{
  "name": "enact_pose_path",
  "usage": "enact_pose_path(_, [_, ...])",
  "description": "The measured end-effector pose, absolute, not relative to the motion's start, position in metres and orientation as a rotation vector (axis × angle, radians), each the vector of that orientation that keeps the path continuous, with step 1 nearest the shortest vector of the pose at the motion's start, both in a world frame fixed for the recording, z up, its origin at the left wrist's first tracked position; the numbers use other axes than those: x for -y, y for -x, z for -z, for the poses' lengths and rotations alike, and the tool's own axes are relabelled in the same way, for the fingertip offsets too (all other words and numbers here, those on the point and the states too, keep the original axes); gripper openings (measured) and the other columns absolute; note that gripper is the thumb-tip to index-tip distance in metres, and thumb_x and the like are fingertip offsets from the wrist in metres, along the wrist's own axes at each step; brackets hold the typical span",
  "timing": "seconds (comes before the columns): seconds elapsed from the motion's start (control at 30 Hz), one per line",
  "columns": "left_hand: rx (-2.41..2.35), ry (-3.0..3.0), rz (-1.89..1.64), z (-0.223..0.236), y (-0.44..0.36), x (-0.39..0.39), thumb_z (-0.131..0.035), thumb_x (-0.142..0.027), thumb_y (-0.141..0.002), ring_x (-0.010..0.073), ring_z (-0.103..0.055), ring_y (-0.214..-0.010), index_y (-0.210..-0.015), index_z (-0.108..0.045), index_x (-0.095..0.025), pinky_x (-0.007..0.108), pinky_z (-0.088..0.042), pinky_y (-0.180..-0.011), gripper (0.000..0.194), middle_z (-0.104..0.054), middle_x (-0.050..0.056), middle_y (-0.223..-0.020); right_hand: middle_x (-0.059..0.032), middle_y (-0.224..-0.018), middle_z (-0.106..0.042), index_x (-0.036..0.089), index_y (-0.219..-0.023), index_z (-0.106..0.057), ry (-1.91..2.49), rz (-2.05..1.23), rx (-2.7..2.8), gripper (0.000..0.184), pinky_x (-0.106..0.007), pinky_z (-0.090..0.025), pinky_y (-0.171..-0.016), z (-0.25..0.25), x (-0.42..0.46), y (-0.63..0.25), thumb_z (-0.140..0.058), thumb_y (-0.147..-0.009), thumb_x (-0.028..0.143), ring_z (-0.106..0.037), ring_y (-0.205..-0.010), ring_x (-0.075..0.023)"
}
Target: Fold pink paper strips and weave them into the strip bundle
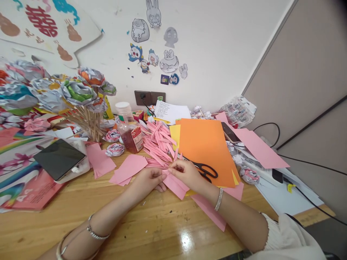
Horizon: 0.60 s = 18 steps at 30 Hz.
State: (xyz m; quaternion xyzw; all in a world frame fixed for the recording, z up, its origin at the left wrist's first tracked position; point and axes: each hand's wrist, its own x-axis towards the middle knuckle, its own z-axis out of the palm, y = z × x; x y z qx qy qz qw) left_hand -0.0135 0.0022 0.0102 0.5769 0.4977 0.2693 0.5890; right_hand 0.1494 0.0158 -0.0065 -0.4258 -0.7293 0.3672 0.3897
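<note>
Both of my hands meet over the wooden table (151,224) at a piece of pink paper (175,186). My left hand (148,179) pinches its left edge with fingers closed. From the right, my right hand (185,170) pinches the same paper near the top edge. Just behind them lies a heap of pink paper strips (158,144). Black-handled scissors (204,169) rest on an orange sheet (206,148) right beside my right hand.
Loose pink sheets (127,168) lie left of my hands. A tablet (59,158), a bunch of paper flowers on sticks (81,94) and a lidded jar (130,130) stand at the left. Cables (311,164) and more paper (260,148) lie at the right.
</note>
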Motion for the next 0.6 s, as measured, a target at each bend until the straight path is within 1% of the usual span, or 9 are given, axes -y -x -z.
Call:
enact_pose_path(0.23, [-1.141,-1.417,-0.668,-0.0139,0.0128,-0.0011,-0.054,-0.038,-0.069,0.0145,-0.060,-0.052,-0.066,-0.056,-0.017,0.024,-0.047,-0.053,0.022,-0.063,-0.003,-0.052,0.0006,-0.065,-0.056,0.015,-0.070,-0.057,1.082,-0.920,1.857,0.012,-0.021,-0.039,-0.057,0.0040,-0.0140,-0.1482,-0.051,-0.075,0.024,-0.050,-0.061,-0.0103])
enact_pose_path(0.4, [-1.207,-1.554,-0.732,-0.0155,0.0129,0.0003,-0.048,-0.038,-0.073,0.0122,-0.054,-0.045,-0.058,-0.051,-0.018,0.020,-0.040,-0.046,0.025,-0.056,-0.005,-0.046,0.0010,-0.064,-0.055,0.015,-0.070,-0.056,1.090,-0.931,1.888,0.011,-0.020,-0.037,-0.054,0.0030,-0.0121,-0.1468,-0.050,-0.075,0.024,-0.048,-0.059,-0.0098])
enact_pose_path(0.5, [-1.245,-1.680,-0.715,-0.0162,0.0130,0.0020,-0.045,-0.037,-0.075,0.0119,-0.051,-0.044,-0.055,-0.050,-0.019,0.020,-0.037,-0.046,0.027,-0.054,-0.005,-0.044,0.0019,-0.063,-0.053,0.016,-0.071,-0.056,1.080,-0.894,1.976,0.013,-0.019,-0.034,-0.053,0.0011,-0.0106,-0.1473,-0.047,-0.077,0.023,-0.046,-0.058,-0.0091])
enact_pose_path(0.6, [-1.279,-1.741,-0.676,-0.0155,0.0129,0.0028,-0.043,-0.037,-0.076,0.0119,-0.049,-0.042,-0.055,-0.048,-0.019,0.020,-0.035,-0.045,0.028,-0.052,-0.006,-0.042,0.0034,-0.058,-0.049,0.016,-0.066,-0.054,1.095,-0.805,2.050,0.016,-0.019,-0.030,-0.050,-0.0006,-0.0091,-0.1479,-0.046,-0.077,0.022,-0.042,-0.054,-0.0083])
